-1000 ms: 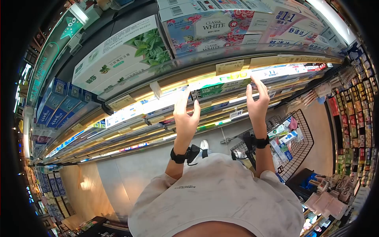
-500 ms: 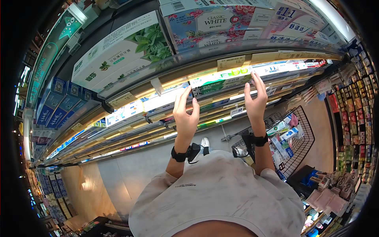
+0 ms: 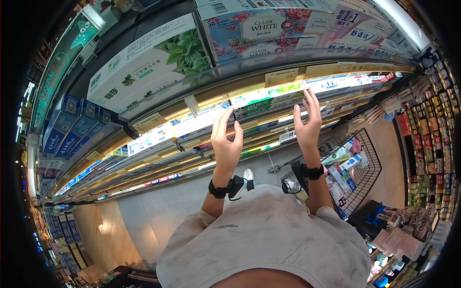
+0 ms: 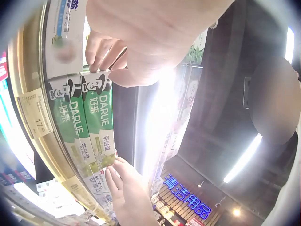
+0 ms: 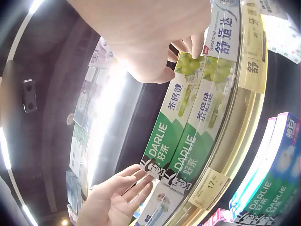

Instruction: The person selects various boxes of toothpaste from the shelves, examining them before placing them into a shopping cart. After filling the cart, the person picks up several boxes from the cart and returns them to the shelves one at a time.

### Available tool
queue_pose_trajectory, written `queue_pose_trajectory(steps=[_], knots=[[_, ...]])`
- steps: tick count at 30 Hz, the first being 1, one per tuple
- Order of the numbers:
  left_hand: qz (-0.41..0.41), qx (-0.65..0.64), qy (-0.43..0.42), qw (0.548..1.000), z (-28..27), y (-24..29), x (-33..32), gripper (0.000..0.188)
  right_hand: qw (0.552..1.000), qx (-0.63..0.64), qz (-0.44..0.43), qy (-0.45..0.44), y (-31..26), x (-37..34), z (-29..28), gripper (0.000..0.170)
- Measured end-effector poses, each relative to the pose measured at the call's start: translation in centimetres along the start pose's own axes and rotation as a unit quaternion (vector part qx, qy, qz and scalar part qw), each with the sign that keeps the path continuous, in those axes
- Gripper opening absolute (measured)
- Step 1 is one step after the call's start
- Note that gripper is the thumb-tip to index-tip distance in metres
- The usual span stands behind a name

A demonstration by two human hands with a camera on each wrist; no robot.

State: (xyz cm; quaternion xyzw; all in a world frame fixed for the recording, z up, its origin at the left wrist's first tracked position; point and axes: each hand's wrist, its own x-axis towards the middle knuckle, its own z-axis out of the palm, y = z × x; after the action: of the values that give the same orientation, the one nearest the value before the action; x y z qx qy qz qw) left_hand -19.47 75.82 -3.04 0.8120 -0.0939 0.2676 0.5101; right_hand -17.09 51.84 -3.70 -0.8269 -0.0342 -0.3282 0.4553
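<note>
Green and white Darlie boxes (image 3: 259, 104) (image 4: 98, 117) (image 5: 164, 136) lie stacked on a lit shelf behind a clear front lip. At one end of the top box is my left hand (image 3: 227, 144) (image 4: 141, 37) (image 5: 110, 200), its fingertips at the panda-printed end. My right hand (image 3: 308, 125) (image 4: 129, 193) (image 5: 150, 42) is at the other end, by the green fruit print, fingers on the top box's edge. The two hands face each other with the top box between them. Both thumbs lie on the near side of it.
Large toothpaste boxes (image 3: 144, 65) stand on the shelf above, close over the hands. A price rail (image 3: 281, 77) runs along that shelf's edge. A wire cart (image 3: 370, 168) holding several packages stands at the right. Sensodyne boxes (image 5: 221, 30) adjoin the Darlie stack.
My right hand has shifted slightly left and its thumb sits nearer the boxes. The left hand has barely moved. The view has shifted a little.
</note>
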Motion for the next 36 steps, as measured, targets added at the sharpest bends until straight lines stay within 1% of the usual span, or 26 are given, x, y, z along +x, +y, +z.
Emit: queue_pose_trajectory(steps=[3, 6, 7, 10, 11, 14, 18, 19, 22, 23, 26, 31, 34, 36], knots=[[0.046, 0.041, 0.006, 0.998, -0.1, 1.0, 0.6, 0.045, 1.000, 0.013, -0.018, 0.018, 0.1, -0.2, -0.1, 0.050], [0.098, 0.069, -0.031, 0.992, 0.0, 1.9, 2.0, 0.047, 0.999, 0.024, -0.012, 0.027, 0.6, -0.6, -0.5, 0.048], [0.122, 0.084, -0.056, 0.987, 0.1, 2.4, 2.8, 0.046, 0.999, 0.029, -0.002, 0.026, 0.6, -0.7, -0.8, 0.046], [0.110, 0.104, -0.158, 0.976, 0.7, 3.4, 4.6, 0.051, 0.999, 0.035, 0.019, 0.032, 0.2, -1.3, -2.0, 0.042], [0.140, 0.118, -0.166, 0.969, 1.0, 3.3, 5.2, 0.053, 0.999, 0.033, 0.021, 0.037, 0.1, -1.5, -2.4, 0.041], [0.143, 0.196, -0.218, 0.945, 1.8, 2.4, 6.2, 0.053, 0.997, 0.039, 0.025, 0.058, 0.3, -2.2, -3.6, 0.039], [0.158, 0.212, -0.216, 0.940, 2.1, 0.7, 6.6, 0.053, 0.995, 0.026, 0.061, 0.075, 1.2, -3.3, -5.5, 0.038], [0.173, 0.198, -0.197, 0.944, 2.3, 0.2, 6.6, 0.054, 0.993, 0.033, 0.080, 0.080, 1.3, -3.6, -5.9, 0.036], [0.143, 0.194, -0.227, 0.944, 2.2, -0.2, 6.8, 0.055, 0.987, 0.064, 0.104, 0.106, 2.2, -4.5, -7.4, 0.035], [0.144, 0.186, -0.232, 0.944, 2.1, -0.6, 6.8, 0.056, 0.985, 0.073, 0.106, 0.116, 2.3, -4.8, -8.0, 0.034], [0.165, 0.202, -0.211, 0.942, 2.0, 0.5, 6.9, 0.056, 0.979, 0.074, 0.122, 0.147, 3.4, -5.7, -9.8, 0.032], [0.129, 0.199, -0.242, 0.941, 1.7, 1.9, 7.0, 0.054, 0.969, 0.022, 0.160, 0.186, 4.0, -6.9, -12.1, 0.033], [0.128, 0.213, -0.246, 0.937, 1.7, 2.0, 7.0, 0.054, 0.967, 0.007, 0.166, 0.192, 4.4, -7.5, -13.0, 0.031], [0.112, 0.209, -0.253, 0.938, 1.9, 1.7, 7.0, 0.056, 0.963, 0.007, 0.184, 0.197, 4.8, -7.9, -13.3, 0.031]])
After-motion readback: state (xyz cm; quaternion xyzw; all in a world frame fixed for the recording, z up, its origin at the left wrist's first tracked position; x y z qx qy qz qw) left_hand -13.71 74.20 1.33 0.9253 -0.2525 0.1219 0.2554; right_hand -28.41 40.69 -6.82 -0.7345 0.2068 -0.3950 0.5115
